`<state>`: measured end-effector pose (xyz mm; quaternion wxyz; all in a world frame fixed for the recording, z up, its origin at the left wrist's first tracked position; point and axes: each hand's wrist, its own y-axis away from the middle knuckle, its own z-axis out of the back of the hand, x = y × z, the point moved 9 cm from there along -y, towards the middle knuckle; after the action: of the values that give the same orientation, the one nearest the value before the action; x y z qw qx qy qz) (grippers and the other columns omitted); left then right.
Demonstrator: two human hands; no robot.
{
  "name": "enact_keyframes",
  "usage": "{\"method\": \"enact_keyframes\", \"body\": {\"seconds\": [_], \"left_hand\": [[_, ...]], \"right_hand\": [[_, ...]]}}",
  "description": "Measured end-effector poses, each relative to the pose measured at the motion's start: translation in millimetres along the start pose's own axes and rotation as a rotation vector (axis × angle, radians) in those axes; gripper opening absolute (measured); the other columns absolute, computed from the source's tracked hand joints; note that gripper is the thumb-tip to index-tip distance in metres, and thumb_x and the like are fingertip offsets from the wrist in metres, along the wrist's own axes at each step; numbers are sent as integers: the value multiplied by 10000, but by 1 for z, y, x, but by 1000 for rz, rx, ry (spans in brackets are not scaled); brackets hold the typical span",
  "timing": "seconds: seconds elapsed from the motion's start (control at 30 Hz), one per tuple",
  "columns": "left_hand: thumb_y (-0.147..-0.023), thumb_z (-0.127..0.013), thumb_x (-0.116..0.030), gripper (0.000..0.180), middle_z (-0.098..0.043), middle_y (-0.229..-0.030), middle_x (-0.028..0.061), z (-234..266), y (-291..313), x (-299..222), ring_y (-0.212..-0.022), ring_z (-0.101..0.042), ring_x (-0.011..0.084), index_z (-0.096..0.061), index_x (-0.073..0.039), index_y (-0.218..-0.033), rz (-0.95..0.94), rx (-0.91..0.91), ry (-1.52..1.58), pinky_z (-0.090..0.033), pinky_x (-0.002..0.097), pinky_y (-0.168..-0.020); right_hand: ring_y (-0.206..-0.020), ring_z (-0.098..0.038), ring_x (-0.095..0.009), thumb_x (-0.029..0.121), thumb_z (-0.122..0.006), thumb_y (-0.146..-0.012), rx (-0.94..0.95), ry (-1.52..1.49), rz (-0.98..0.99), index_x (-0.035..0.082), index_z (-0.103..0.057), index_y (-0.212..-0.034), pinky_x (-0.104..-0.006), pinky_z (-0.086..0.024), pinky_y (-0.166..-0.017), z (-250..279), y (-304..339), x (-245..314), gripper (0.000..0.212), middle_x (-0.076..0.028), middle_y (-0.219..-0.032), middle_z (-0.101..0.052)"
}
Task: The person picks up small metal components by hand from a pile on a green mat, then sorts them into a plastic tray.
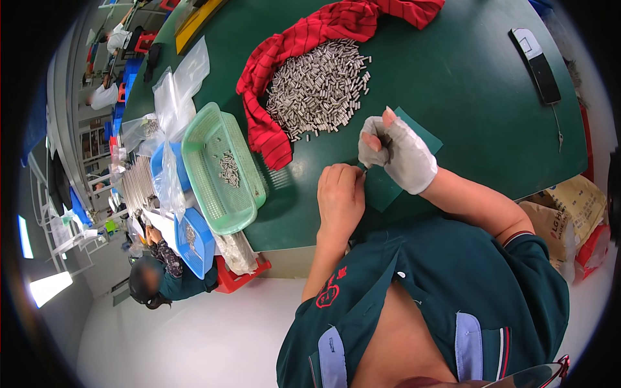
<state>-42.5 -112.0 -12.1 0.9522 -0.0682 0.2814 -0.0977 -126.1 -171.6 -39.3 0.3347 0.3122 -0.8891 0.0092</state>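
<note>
White floor (187,343) shows beside a green table (466,77) bearing red cloth (310,29), its far edge cut off. By the near edge the gloved right hand (407,155) curls, the left hand (339,197) bunches; what either clamps I cannot tell. Metal pins (317,87) heap against the cloth, farther in.

Whether the fingertips of the left hand (340,197) and the gloved right hand (406,155) hold anything is too covered to tell. The right hand hides part of the green sheet (420,132) beneath it. Beyond the hands, the top edge cuts the red cloth (304,32). Well to their left, a seated co-worker's (187,284) face is blurred.
</note>
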Motion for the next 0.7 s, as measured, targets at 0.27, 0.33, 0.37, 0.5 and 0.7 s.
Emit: {"method": "enact_keyframes", "body": {"seconds": [0.27, 0.33, 0.37, 0.5, 0.7], "left_hand": [[-723, -640, 19, 113, -563, -801, 105, -1, -1, -1, -764, -539, 303, -564, -23, -795, 7, -16, 11, -437, 395, -693], [-705, -631, 53, 120, -573, -792, 120, 1, -1, -1, -768, -542, 318, -550, -4, -773, 23, -36, 17, -440, 396, -680], [-705, -631, 53, 120, -573, -792, 120, 1, -1, -1, -768, -542, 318, -550, -4, -773, 23, -36, 17, -440, 396, -680], [-703, -634, 50, 129, -572, -793, 124, 1, -1, 0, -763, -538, 321, -546, -5, -779, 17, -42, 27, -438, 398, -676], [-700, -639, 47, 139, -571, -804, 127, 0, 1, -1, -762, -535, 327, -541, -7, -782, 35, -50, 27, -436, 404, -674]], "right_hand": [[-580, -299, -130, 575, -354, -939, 21, 19, -28, 93, -411, -679, -272, -277, -609, -1, -1, -2, 550, 14, -591, -311], [-581, -303, -132, 572, -358, -939, 15, 17, -29, 92, -411, -679, -273, -282, -609, -2, 0, -2, 549, 13, -591, -311], [-582, -307, -133, 570, -363, -939, 12, 14, -27, 90, -411, -679, -273, -286, -610, -2, 0, -1, 548, 12, -591, -311], [-590, -320, -134, 568, -368, -939, 39, 31, -23, 88, -416, -683, -273, -297, -615, -2, 0, -2, 546, 11, -601, -320], [-606, -333, -134, 549, -375, -945, 31, 78, -44, 81, -420, -692, -274, -308, -620, -4, 1, -3, 534, 9, -630, -339]]}}
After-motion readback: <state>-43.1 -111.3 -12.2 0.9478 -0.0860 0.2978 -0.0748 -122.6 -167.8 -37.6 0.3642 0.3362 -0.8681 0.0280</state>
